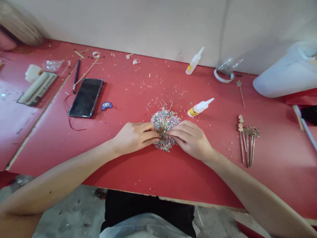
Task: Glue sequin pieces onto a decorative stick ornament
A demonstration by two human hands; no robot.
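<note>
A heap of small glittering chips (167,119), white, pink and blue-green, lies on the red table. A thin stick hairpin (168,114) points away from me across it, its brownish head low in the heap between my hands. From the left, my left hand (139,134) has its fingers bent and pinched at that head. My right hand (189,135) pinches at it from the opposite side, fingertips among the chips. The head is small and partly covered by fingers and chips. Behind my right hand stands a white glue bottle (200,107) with a yellow label.
Another glue bottle (194,62) stands near the wall. Several decorated hairpins (247,142) lie at right, below a single one (240,92). A phone (86,98), a purple charm (106,105) and a knife box (37,89) are at left. A white container (282,71) rests far right.
</note>
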